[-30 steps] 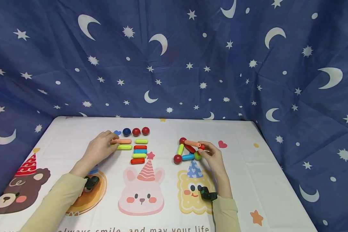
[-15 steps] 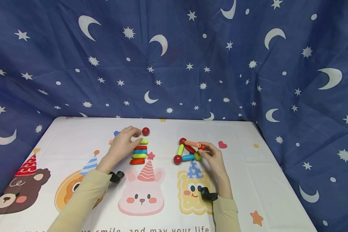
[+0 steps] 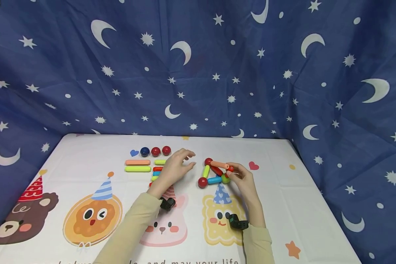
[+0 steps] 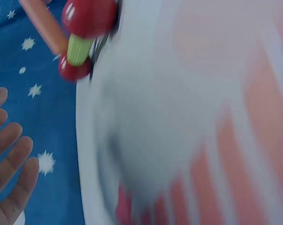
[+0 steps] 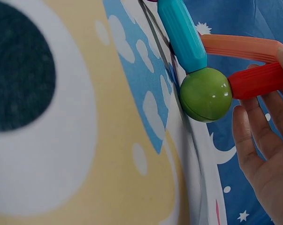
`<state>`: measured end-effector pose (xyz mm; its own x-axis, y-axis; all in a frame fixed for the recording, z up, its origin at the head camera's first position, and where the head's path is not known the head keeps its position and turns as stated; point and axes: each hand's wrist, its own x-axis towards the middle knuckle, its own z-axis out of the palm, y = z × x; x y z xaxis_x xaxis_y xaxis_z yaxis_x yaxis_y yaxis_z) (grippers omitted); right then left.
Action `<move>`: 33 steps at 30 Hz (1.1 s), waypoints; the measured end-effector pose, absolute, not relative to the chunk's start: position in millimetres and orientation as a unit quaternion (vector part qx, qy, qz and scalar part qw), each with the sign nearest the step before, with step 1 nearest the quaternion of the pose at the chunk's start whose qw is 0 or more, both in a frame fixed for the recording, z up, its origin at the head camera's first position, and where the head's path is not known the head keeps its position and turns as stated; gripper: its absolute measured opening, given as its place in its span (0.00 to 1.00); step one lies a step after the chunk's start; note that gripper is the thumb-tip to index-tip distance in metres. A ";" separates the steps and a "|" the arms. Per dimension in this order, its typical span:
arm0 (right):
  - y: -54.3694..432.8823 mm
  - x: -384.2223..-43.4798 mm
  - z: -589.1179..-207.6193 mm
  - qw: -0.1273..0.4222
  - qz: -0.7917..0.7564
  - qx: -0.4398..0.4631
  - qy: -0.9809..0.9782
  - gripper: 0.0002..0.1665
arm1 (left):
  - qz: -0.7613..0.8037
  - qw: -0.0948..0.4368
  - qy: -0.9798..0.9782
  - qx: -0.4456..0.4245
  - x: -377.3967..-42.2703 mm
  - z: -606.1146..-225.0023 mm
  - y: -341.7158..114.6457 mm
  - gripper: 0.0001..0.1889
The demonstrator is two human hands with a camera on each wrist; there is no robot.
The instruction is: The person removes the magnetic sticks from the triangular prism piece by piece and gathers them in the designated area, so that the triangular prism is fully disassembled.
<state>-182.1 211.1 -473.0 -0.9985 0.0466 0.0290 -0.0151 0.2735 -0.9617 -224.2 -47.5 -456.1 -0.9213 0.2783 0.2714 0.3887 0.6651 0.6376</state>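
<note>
A frame of ridged sticks and balls stands at the right of the table. In it are red balls (image 3: 202, 182), a green ball (image 5: 206, 94), a blue stick (image 5: 182, 35), a light green stick (image 3: 206, 171) and an orange stick (image 3: 219, 165). My right hand (image 3: 242, 178) pinches the red stick (image 5: 261, 80) that rises from the green ball; the orange stick's free end lies close to that thumb. To the left, my left hand (image 3: 176, 168) hovers with nothing in it, fingers loosely bent towards the frame, its forearm hiding parts of the loose sticks.
Loose on the table at left lie an orange stick (image 3: 137, 162), a light green stick (image 3: 137, 169) and a stack of shorter sticks (image 3: 158, 169). Behind them sit a dark blue ball (image 3: 145, 151) and two red balls (image 3: 156, 151). A starry blue cloth (image 3: 198, 73) hangs behind.
My left hand has moved right from the long loose sticks, past the balls and short sticks, towards the frame. The right hand keeps its place and hold.
</note>
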 end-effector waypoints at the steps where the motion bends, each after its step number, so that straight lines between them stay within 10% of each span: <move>1: 211.1 -181.9 -473.1 0.025 0.603 -0.009 -0.797 0.18 | -0.370 0.070 -0.907 -0.187 -224.8 -457.7 -41.6 0.16; 33: 210.5 -183.3 -475.0 0.027 0.611 0.010 -0.791 0.17 | -0.344 0.096 -0.907 -0.222 -236.1 -479.3 26.6 0.12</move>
